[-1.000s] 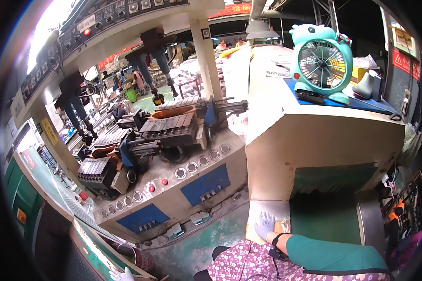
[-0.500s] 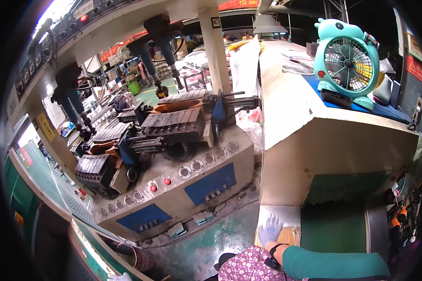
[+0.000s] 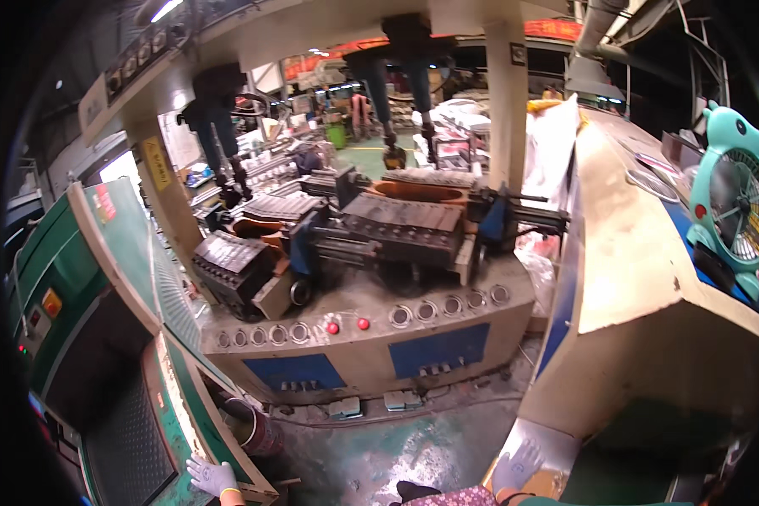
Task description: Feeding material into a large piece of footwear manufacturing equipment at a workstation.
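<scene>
My left hand (image 3: 212, 476), in a pale glove with a yellow cuff, rests with fingers spread on the edge of the green machine (image 3: 170, 396) at the lower left. On the lower right, my right hand (image 3: 517, 466), gloved in pale grey, lies on the metal lip (image 3: 557, 444) of the beige machine (image 3: 641, 371). Its fingers are stretched out, and a dark band circles the wrist. Nothing shows in either hand. Ahead stands a large press (image 3: 371, 337) with clamp blocks, round gauges and red buttons; two reddish-brown curved pieces (image 3: 417, 192) sit among its blocks.
A turquoise animal-shaped fan (image 3: 738, 198) stands on the beige machine at the right. Foot pedals (image 3: 402, 401) lie on the floor before the press. Beside the green machine is a round bin (image 3: 257, 430). Tool heads (image 3: 422, 93) hang above the clamps.
The view has swung left, so the press and fan appear farther right. My left hand has come into fuller view on the green machine. The right hand stays on the beige machine's lip.
</scene>
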Demonstrator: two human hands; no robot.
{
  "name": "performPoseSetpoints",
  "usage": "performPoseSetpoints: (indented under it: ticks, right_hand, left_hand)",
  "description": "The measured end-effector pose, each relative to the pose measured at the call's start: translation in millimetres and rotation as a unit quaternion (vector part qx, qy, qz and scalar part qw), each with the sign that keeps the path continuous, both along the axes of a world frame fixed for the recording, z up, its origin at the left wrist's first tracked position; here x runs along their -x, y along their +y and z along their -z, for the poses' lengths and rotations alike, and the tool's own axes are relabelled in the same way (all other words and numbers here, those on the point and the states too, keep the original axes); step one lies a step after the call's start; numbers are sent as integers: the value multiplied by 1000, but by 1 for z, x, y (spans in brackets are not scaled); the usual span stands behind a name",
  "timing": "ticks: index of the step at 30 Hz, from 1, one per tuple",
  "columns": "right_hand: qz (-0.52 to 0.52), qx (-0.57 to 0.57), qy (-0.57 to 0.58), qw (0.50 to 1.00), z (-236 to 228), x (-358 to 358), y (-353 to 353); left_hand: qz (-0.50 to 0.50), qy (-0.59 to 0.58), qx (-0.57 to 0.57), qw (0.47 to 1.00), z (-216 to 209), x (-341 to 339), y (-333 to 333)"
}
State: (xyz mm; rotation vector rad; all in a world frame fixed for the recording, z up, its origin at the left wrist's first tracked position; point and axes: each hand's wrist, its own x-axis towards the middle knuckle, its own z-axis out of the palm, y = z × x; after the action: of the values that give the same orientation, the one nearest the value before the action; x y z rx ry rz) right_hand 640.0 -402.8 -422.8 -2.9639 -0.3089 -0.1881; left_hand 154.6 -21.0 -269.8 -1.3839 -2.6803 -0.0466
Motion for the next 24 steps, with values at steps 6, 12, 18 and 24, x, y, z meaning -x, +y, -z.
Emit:
performPoseSetpoints:
  ticks: [6, 12, 18, 24]
  right_hand:
    - [-7, -7, 58, 998, -5, 2, 8]
    - [1, 4, 56, 998, -6, 0, 5]
    - [0, -4, 90, 996, -20, -3, 5]
    - [-5, -9, 98, 995, -22, -3, 8]
  left_hand:
    - [-9, -17, -29, 999, -9, 2, -8]
    - [5, -13, -42, 999, -5, -4, -6]
    - [4, -9, -43, 999, 4, 0, -5]
    - [24, -18, -66, 997, -3, -1, -7]
